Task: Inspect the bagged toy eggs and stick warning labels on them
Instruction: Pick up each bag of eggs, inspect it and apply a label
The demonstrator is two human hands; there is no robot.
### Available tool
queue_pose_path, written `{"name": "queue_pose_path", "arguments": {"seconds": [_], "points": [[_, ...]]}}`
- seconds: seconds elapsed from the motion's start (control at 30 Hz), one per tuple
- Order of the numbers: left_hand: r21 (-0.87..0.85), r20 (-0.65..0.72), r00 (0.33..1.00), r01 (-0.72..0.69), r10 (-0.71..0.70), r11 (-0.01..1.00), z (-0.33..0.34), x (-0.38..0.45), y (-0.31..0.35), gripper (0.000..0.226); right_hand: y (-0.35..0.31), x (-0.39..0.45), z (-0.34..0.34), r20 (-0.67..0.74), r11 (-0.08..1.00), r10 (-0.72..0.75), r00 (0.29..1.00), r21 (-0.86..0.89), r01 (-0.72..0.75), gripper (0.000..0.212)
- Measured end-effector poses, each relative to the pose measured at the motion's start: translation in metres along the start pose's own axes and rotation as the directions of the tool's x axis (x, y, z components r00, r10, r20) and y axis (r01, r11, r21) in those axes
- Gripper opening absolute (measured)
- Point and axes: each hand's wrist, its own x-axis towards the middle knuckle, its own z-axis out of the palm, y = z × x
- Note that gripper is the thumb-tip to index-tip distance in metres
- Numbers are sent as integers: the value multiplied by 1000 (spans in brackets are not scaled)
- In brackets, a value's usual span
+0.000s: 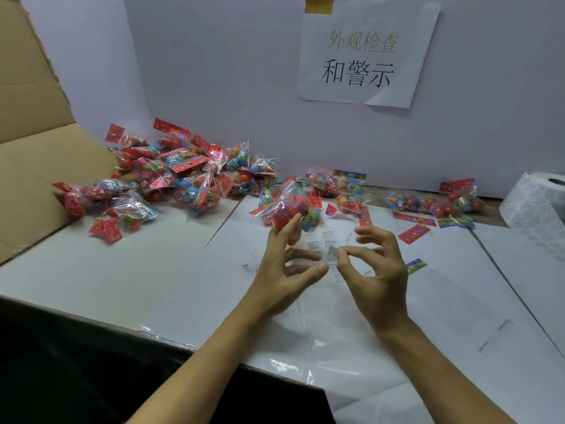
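My left hand (286, 264) is raised over the middle of the table, and its upper fingers grip a clear bag of red, purple and blue toy eggs (290, 213). My right hand (374, 264) pinches a small clear warning label (332, 251) between thumb and forefinger, close to my left thumb. A strip of warning labels (321, 240) lies on the white paper under my hands. A big heap of bagged eggs (171, 175) lies at the back left, and a few more bags (446, 203) lie at the back right.
A roll of white labels (538, 203) stands at the far right. A brown cardboard flap (33, 142) leans on the left. A white wall with a paper sign (363, 53) closes the back. The table's dark front edge (91, 341) is near me.
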Motion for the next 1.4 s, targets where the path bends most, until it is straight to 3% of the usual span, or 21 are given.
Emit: {"name": "queue_pose_path", "arguments": {"seconds": [0.27,0.33,0.47,0.57,0.73,0.83,0.9,0.97,1.07,1.13,1.2,1.23,1.3,1.37,1.4], "points": [[-132,-30,998,44,-49,990,-4,1,3,104,3,-8,8,185,994,-103,977,45,97,19],[-160,-37,998,48,-55,986,-5,1,5,104,3,-7,9,227,996,-68,971,72,53,30],[-181,-45,998,36,-45,983,-6,2,4,102,0,-5,7,285,977,132,949,125,-173,50],[-163,-38,999,18,-25,986,-5,2,3,94,-1,-5,6,352,949,190,917,173,-263,37],[-134,-34,999,30,-35,991,-6,1,3,89,2,2,2,246,933,220,944,230,-278,5],[-154,-32,999,23,-28,988,-5,1,1,89,5,2,1,249,911,262,932,256,-324,11],[-159,-24,999,19,-23,987,-5,1,0,88,2,1,3,308,892,269,913,279,-357,3],[-146,-22,1000,14,-17,989,-5,1,1,89,2,0,5,349,900,247,904,262,-347,15],[-132,-22,1000,6,-9,991,-5,1,1,89,4,0,7,353,933,197,914,220,-286,8],[-168,-21,999,34,-38,985,-5,0,3,77,6,1,7,288,921,225,931,249,-300,2],[-220,-40,997,59,-70,974,-6,1,2,50,8,6,3,162,806,403,901,403,-433,5],[-217,-54,997,42,-55,975,-7,1,2,34,11,10,1,128,721,494,860,493,-487,9],[-156,-39,999,-9,3,988,-7,1,0,21,15,17,-6,191,581,575,796,590,-561,52],[-105,39,998,-39,44,994,-6,1,1,44,21,18,-8,298,504,567,768,612,-610,102],[-93,92,995,-38,46,995,-5,0,2,60,20,17,-7,336,491,558,758,602,-629,116]]}}
